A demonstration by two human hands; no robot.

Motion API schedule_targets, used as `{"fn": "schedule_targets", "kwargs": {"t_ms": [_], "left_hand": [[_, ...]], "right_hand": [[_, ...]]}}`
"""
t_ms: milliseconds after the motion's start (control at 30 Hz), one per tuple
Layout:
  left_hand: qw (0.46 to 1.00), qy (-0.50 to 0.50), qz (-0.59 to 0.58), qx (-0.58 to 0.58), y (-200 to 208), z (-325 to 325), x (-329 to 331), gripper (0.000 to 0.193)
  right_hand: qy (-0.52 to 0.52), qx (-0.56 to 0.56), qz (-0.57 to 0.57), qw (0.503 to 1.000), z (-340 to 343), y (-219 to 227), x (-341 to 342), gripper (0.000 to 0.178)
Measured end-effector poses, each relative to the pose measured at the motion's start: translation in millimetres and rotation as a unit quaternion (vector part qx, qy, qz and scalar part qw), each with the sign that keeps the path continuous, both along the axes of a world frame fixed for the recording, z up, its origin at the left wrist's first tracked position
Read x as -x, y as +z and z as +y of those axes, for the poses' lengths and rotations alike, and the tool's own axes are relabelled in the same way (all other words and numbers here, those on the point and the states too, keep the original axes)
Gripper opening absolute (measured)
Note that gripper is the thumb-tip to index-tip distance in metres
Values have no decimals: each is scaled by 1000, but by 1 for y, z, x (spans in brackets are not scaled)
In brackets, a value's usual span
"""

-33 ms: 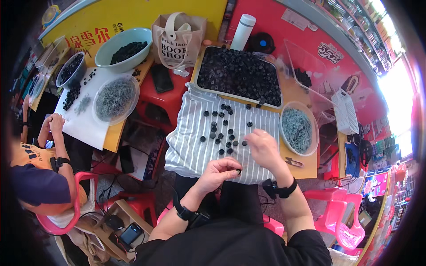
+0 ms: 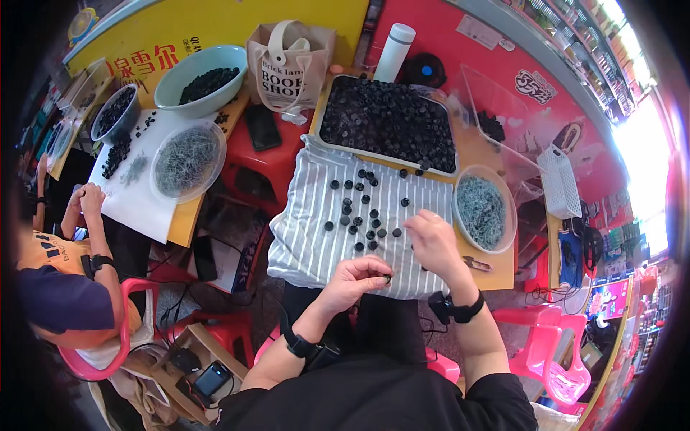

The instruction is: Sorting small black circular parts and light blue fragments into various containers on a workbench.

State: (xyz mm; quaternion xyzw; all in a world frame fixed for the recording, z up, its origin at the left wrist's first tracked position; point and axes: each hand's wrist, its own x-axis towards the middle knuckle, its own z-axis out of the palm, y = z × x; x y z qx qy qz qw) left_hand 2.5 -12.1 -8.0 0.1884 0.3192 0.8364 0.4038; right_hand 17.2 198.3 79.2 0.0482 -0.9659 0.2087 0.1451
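Observation:
My left hand (image 2: 357,279) is closed near the front edge of a grey-and-white striped cloth (image 2: 302,241), pinching a small black round cap (image 2: 387,279) between thumb and fingertips. Over the cloth's right part is my right hand (image 2: 433,241), its fingers drawn together; whatever they hold, if anything, is hidden. Several loose black caps (image 2: 374,213) are scattered on the cloth, to the left of my right hand and beyond my left. Behind the cloth, a pale-rimmed tray (image 2: 458,159) is heaped with more caps. A round tub (image 2: 514,233) of tangled, thin grey-green pieces stands beside my right hand.
Tweezers-like tool (image 2: 477,263) lies at the table's right. A white bottle (image 2: 394,52) and canvas bag (image 2: 287,72) stand behind. At the left, a co-worker's hands (image 2: 88,201) are by another table with a green basin (image 2: 164,86). Pink chair (image 2: 557,359) at right.
My right hand has shifted slightly to the right, away from a black cap on the cloth that now shows apart from its fingers. My left hand stays in place.

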Motion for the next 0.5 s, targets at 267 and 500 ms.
{"fn": "schedule_targets", "kwargs": {"t_ms": [267, 500], "left_hand": [[1000, -10, 13, 4, 3, -2, 2, 20], [1000, -12, -3, 6, 1, -2, 3, 18]], "right_hand": [[-128, 46, 22, 990, 41, -34, -49, 4], [-93, 76, 13, 993, 35, 0, -16, 9]]}}
